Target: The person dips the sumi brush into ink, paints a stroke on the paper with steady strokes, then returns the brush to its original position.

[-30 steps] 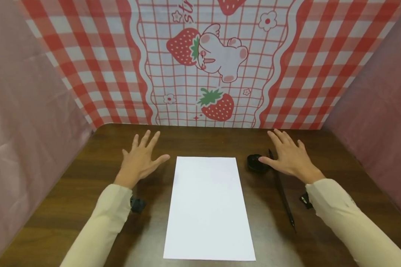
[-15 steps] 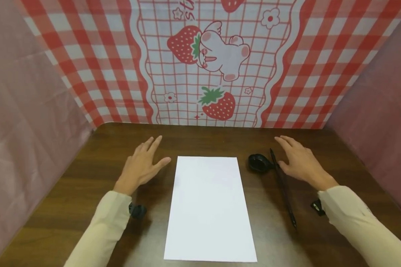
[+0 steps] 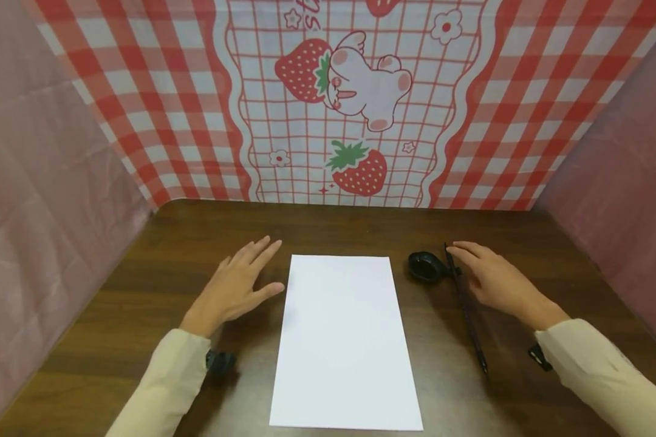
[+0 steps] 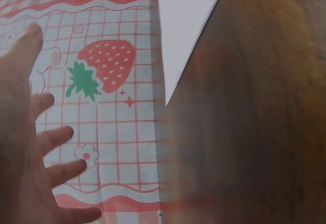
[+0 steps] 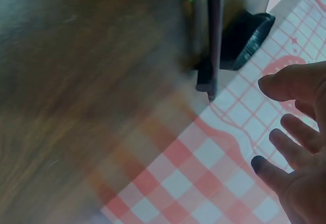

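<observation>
A blank sheet of white paper (image 3: 344,340) lies lengthwise in the middle of the table. Left of it, my left hand (image 3: 232,288) hovers palm down with fingers spread, the thumb tip close to the paper's edge; it holds nothing. A long, thin dark pen (image 3: 468,321) with pointed ends lies to the right, its far part across the short handle of a small round black dish (image 3: 425,267). Over the pen's far end reaches my right hand (image 3: 500,282), fingertips overlapping it in the head view. The right wrist view shows those fingers (image 5: 293,135) apart, with nothing between them.
The dark wooden table (image 3: 104,315) ends at the back against a red-and-white checked cloth (image 3: 186,121) with strawberries. Pink fabric (image 3: 49,212) hangs at both sides. A dark wrist camera (image 3: 218,362) sits under each sleeve cuff.
My left hand has come slightly nearer me and toward the paper. The right hand has moved right and toward me, its fingers drawing together and lowering beside the pen. Paper, pen and dish have stayed put.
</observation>
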A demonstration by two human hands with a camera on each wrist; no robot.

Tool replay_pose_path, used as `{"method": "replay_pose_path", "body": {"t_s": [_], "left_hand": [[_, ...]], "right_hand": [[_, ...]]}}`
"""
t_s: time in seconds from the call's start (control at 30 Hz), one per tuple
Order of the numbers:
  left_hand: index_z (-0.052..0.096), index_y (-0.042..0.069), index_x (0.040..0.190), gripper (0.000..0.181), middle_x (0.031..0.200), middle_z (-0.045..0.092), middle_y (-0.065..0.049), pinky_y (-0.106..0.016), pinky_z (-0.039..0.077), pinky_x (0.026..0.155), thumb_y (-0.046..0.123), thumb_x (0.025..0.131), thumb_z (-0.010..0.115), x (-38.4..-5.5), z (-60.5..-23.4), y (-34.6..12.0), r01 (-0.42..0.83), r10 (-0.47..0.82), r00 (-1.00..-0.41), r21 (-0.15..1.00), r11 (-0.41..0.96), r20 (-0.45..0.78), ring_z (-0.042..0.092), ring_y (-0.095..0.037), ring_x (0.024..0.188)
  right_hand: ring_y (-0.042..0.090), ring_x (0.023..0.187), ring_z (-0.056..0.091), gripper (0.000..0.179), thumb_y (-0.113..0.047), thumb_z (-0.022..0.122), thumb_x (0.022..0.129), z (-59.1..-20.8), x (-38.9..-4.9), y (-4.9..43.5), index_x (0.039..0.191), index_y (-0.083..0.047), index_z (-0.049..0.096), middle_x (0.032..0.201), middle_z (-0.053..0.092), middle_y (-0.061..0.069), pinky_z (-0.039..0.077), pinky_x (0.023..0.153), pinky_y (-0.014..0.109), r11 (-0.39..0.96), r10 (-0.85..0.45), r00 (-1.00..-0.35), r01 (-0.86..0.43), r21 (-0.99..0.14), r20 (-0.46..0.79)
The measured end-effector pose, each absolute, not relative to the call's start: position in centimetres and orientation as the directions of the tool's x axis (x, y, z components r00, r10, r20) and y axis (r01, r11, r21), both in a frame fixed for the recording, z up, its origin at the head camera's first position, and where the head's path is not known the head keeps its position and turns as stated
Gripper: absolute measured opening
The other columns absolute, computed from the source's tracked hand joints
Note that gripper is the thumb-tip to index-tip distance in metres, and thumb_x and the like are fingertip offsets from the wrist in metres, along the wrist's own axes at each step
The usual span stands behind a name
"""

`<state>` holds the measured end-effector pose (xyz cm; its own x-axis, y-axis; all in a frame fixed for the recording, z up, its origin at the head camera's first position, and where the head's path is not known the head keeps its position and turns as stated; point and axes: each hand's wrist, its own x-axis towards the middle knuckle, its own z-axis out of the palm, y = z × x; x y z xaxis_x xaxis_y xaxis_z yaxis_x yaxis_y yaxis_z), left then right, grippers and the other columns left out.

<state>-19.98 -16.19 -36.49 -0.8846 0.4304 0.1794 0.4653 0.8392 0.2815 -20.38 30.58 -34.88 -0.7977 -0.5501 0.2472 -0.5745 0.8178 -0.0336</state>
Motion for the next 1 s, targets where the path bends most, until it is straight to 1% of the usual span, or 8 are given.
{"method": "replay_pose_path", "body": {"t_s": [0.1, 0.2, 0.3, 0.4, 0.57, 0.67, 0.8, 1.0], "left_hand": [[0.020, 0.025, 0.153, 0.081, 0.159, 0.021, -0.007, -0.068, 0.026, 0.105, 0.058, 0.089, 0.055, -19.7, -36.7, -16.1, 0.525, 0.492, -0.851, 0.263, 0.809, 0.185, 0.024, -0.036, 0.144], [0.019, 0.026, 0.154, 0.084, 0.160, 0.017, -0.005, -0.064, 0.029, 0.107, 0.057, 0.087, 0.058, -19.3, -36.9, -15.9, 0.571, 0.555, -0.819, 0.312, 0.759, 0.149, 0.018, -0.036, 0.146], [0.019, 0.026, 0.154, 0.087, 0.161, 0.014, -0.005, -0.061, 0.034, 0.105, 0.055, 0.084, 0.063, -18.9, -37.4, -15.8, 0.584, 0.593, -0.799, 0.365, 0.725, 0.099, 0.014, -0.037, 0.146], [0.022, 0.024, 0.153, 0.090, 0.161, 0.015, -0.006, -0.060, 0.037, 0.103, 0.055, 0.082, 0.066, -18.6, -37.9, -15.7, 0.592, 0.611, -0.788, 0.357, 0.723, 0.069, 0.015, -0.037, 0.146], [0.025, 0.023, 0.152, 0.096, 0.160, 0.017, -0.007, -0.062, 0.036, 0.102, 0.060, 0.076, 0.069, -18.0, -38.5, -15.5, 0.601, 0.645, -0.764, 0.374, 0.706, 0.011, 0.015, -0.037, 0.146], [0.025, 0.023, 0.152, 0.099, 0.161, 0.016, -0.006, -0.063, 0.034, 0.104, 0.064, 0.073, 0.069, -17.7, -38.9, -15.3, 0.595, 0.659, -0.752, 0.408, 0.692, -0.023, 0.014, -0.036, 0.147], [0.026, 0.024, 0.152, 0.102, 0.161, 0.016, -0.005, -0.061, 0.033, 0.106, 0.066, 0.070, 0.069, -17.5, -39.4, -15.3, 0.593, 0.662, -0.748, 0.403, 0.697, -0.044, 0.014, -0.036, 0.147], [0.027, 0.026, 0.151, 0.103, 0.160, 0.017, -0.003, -0.060, 0.032, 0.106, 0.070, 0.068, 0.069, -17.2, -39.8, -15.2, 0.590, 0.665, -0.741, 0.385, 0.709, -0.091, 0.016, -0.034, 0.147]], "right_hand": [[0.042, 0.111, 0.055, 0.065, 0.012, 0.069, 0.071, -35.2, -20.1, 30.8, 0.132, 0.005, 0.049, 0.133, 0.048, 0.026, 0.051, 0.080, 0.052, 0.800, -0.582, -0.776, -0.600, -0.003, 0.242], [0.041, 0.112, 0.055, 0.064, 0.013, 0.070, 0.070, -35.6, -19.8, 31.0, 0.130, 0.004, 0.051, 0.131, 0.050, 0.026, 0.051, 0.083, 0.053, 0.789, -0.604, -0.766, -0.614, 0.024, 0.219], [0.040, 0.113, 0.055, 0.063, 0.015, 0.071, 0.068, -36.2, -19.6, 31.1, 0.127, 0.004, 0.053, 0.129, 0.053, 0.024, 0.049, 0.088, 0.054, 0.766, -0.635, -0.742, -0.640, 0.053, 0.214], [0.039, 0.113, 0.055, 0.063, 0.016, 0.073, 0.066, -36.8, -19.5, 31.3, 0.125, 0.003, 0.055, 0.127, 0.055, 0.022, 0.046, 0.092, 0.057, 0.736, -0.670, -0.709, -0.673, 0.070, 0.221], [0.038, 0.111, 0.057, 0.064, 0.016, 0.076, 0.063, -37.7, -19.4, 31.5, 0.123, 0.002, 0.057, 0.123, 0.057, 0.020, 0.044, 0.093, 0.059, 0.688, -0.721, -0.654, -0.714, 0.130, 0.227], [0.036, 0.111, 0.057, 0.060, 0.016, 0.075, 0.065, -38.0, -19.4, 31.5, 0.121, 0.002, 0.059, 0.121, 0.058, 0.019, 0.044, 0.094, 0.058, 0.669, -0.742, -0.632, -0.721, 0.181, 0.224], [0.035, 0.113, 0.056, 0.057, 0.015, 0.074, 0.067, -38.3, -19.3, 31.6, 0.120, 0.001, 0.060, 0.121, 0.059, 0.019, 0.043, 0.095, 0.056, 0.622, -0.782, -0.594, -0.733, 0.276, 0.187], [0.032, 0.109, 0.059, 0.053, 0.007, 0.075, 0.063, -38.6, -19.4, 31.9, 0.114, 0.000, 0.063, 0.118, 0.061, 0.017, 0.044, 0.096, 0.050, 0.464, -0.875, -0.471, -0.745, 0.479, 0.114]]}}
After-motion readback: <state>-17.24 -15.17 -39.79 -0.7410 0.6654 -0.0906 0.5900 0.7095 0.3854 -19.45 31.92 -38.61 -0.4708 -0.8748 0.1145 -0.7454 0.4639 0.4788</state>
